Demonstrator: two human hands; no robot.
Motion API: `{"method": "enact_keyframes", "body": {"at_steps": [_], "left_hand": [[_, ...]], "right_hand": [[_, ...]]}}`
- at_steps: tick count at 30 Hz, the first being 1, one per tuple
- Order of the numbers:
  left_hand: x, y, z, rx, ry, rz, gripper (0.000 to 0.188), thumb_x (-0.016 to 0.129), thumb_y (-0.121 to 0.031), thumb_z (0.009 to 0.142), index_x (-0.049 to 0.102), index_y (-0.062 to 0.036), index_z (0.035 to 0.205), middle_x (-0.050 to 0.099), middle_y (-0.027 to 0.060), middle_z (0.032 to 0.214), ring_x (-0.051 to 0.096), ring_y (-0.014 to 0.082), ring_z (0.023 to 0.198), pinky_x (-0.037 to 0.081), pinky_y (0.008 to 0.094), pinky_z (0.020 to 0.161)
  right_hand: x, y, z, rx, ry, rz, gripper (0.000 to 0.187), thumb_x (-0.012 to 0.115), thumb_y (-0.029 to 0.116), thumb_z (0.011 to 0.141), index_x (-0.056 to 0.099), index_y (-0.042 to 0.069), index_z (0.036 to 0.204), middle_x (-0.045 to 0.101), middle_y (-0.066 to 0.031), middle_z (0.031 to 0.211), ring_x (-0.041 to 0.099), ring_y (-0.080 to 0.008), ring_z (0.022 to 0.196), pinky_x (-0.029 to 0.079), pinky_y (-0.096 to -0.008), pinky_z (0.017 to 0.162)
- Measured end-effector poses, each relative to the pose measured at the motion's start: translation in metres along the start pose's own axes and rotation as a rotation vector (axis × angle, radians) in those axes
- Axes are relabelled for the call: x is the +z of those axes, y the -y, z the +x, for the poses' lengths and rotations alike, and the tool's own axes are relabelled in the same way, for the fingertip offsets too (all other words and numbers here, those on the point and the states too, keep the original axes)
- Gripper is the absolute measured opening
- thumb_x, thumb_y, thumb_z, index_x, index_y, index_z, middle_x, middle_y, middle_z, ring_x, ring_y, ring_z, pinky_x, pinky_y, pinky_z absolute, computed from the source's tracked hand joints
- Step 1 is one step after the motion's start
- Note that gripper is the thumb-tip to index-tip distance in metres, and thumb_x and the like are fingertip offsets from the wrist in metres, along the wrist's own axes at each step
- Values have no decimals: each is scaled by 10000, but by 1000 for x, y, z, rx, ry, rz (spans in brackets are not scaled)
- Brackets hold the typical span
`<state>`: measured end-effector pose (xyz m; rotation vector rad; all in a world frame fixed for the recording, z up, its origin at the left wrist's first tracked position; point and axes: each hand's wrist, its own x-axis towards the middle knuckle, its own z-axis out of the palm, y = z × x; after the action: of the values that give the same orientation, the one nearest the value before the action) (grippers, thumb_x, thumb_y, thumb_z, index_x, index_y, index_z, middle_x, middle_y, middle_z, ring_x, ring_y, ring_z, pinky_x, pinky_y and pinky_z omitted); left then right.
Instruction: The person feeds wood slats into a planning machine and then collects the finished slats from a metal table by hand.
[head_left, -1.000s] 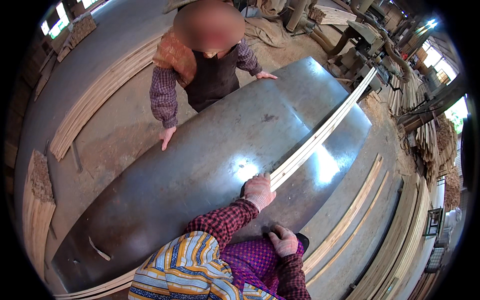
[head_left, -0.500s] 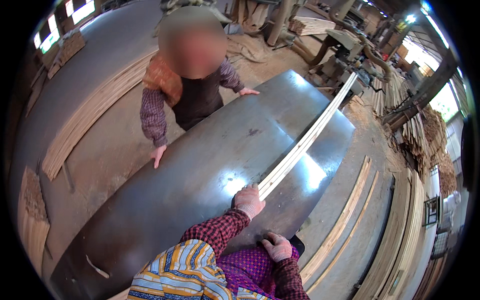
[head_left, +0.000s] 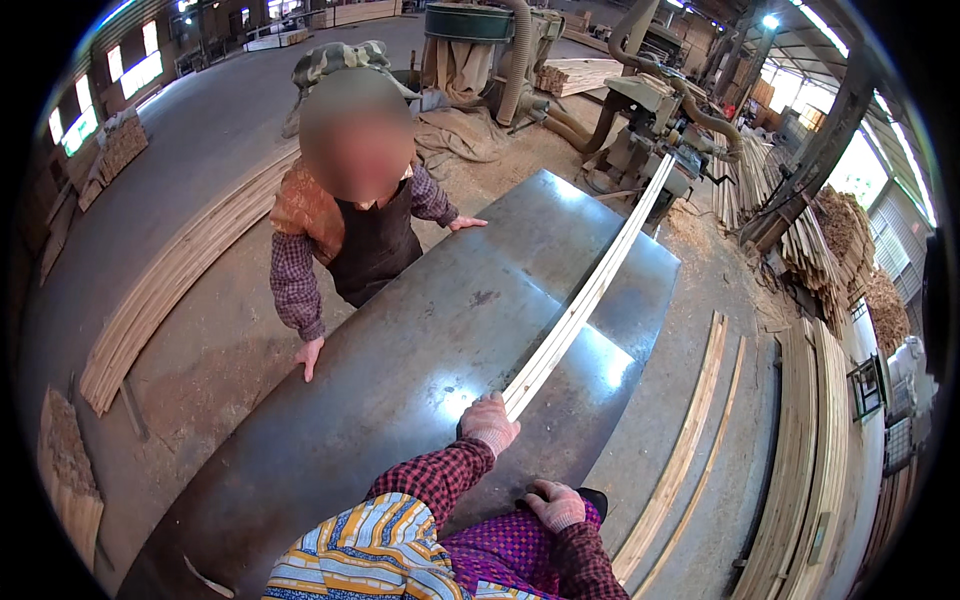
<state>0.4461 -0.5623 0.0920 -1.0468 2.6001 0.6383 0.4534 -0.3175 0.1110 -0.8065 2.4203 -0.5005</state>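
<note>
Under and ahead of the left hand (head_left: 489, 424) lies a broad metal tabletop (head_left: 430, 320), dull brown-grey, scuffed and stained, with bright glare patches beside the held stock. Surroundings: a timber workshop. Straight out from that hand, beyond the far end of the table, stands a woodworking machine (head_left: 640, 95); sawdust (head_left: 690, 240) covers the floor near it. Across the table to the hand's left, a co-worker (head_left: 375, 250) in a dark apron rests both hands on the edge.

Left hand: gloved, fingers wrapped around the near ends of the narrow wooden strips (head_left: 588, 292), which run away from it diagonally across the tabletop to the machine. Right hand (head_left: 556, 506): fingers curled, resting on purple checked cloth (head_left: 500, 550) by the near edge — whether it pinches the cloth, cannot tell.

Against the earlier frames, the view has tilted up, showing more of the room; the left-hand grip and the co-worker's stance match.

Edges: left of the left hand, a wide stretch of metal reaches to the co-worker; on its right, a narrower band ends at the table's side. Beyond that side — right of the right hand — a plank (head_left: 683, 440) and a thinner batten (head_left: 710, 450) lie on the floor, with stacked boards (head_left: 785, 480) farther out.
</note>
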Motion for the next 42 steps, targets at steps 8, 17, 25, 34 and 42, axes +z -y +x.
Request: {"method": "enact_keyframes", "body": {"at_steps": [8, 17, 25, 34, 42], "left_hand": [[3, 0, 2, -5, -16, 2, 679, 773, -550, 884, 581, -97, 1352, 667, 122, 1347, 684, 289, 1234, 559, 417, 1027], [8, 1, 3, -6, -41, -22, 662, 790, -538, 866, 591, -105, 1327, 680, 121, 1315, 690, 293, 1216, 559, 419, 1021], [2, -5, -1, -9, -11, -54, 639, 781, -517, 885, 588, -109, 1337, 680, 105, 1339, 689, 284, 1237, 566, 429, 1024], [9, 4, 1, -1, -37, -64, 631, 767, -483, 879, 600, -95, 1347, 669, 138, 1310, 688, 306, 1205, 556, 439, 1004], [7, 2, 1, 8, -37, -12, 651, 758, -522, 893, 607, -105, 1369, 671, 122, 1317, 690, 291, 1213, 560, 430, 1003]], "right_hand": [[2, -1, 0, -12, -17, -16, 442, 718, 453, 944, 769, 146, 1258, 771, -201, 1193, 713, -396, 1158, 560, -474, 1004], [2, -2, -1, -52, -55, 4, 426, 718, 448, 944, 773, 142, 1236, 774, -202, 1165, 719, -396, 1135, 561, -477, 992], [6, -13, 0, -13, -31, 20, 393, 727, 429, 944, 771, 157, 1225, 766, -193, 1171, 708, -400, 1140, 561, -483, 987], [7, -4, 2, -36, -22, 3, 381, 732, 414, 937, 772, 166, 1224, 767, -176, 1158, 701, -388, 1152, 553, -489, 996], [12, -11, 6, -25, -7, -14, 457, 741, 455, 926, 764, 159, 1273, 769, -177, 1194, 699, -382, 1167, 552, -476, 1014]]}}
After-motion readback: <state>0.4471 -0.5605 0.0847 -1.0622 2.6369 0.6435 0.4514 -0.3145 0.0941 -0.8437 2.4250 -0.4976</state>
